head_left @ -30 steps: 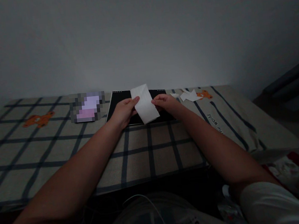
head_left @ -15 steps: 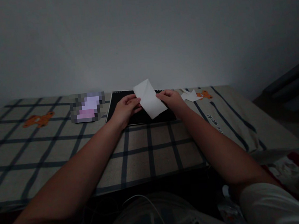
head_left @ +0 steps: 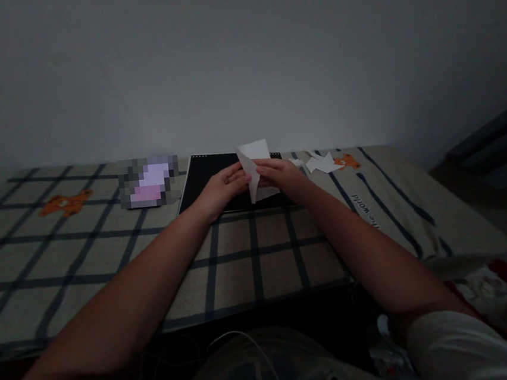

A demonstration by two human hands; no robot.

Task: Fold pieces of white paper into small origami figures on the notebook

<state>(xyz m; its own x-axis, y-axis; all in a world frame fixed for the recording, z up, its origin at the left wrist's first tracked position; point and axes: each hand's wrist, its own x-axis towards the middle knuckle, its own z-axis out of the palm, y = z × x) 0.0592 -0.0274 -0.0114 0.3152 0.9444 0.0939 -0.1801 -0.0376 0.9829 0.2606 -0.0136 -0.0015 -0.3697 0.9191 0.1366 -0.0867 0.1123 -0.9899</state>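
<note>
A folded sheet of white paper [head_left: 250, 165] is held between my two hands, tilted up with its creased flaps apart. My left hand [head_left: 228, 183] pinches its left side, thumb in front. From the other side my right hand [head_left: 279, 172] grips it, with some fingers between the flaps. Beneath the hands lies a flat black board [head_left: 203, 180] with a light edge and small white marks along its far side. Folded white paper pieces [head_left: 324, 163] rest on the cloth to the right of my right hand.
A checked cloth with orange animal figures covers the table [head_left: 107, 252]. To the left lies a phone-like object [head_left: 152, 182], pixelated, with a lit screen. A grey wall [head_left: 241, 65] rises behind. A white cable [head_left: 245, 334] and a clear bottle [head_left: 390, 356] are below the front edge.
The white paper has turned from a flat diamond facing me to a narrower, opened-out shape. My hands have come closer together, the right one moving left.
</note>
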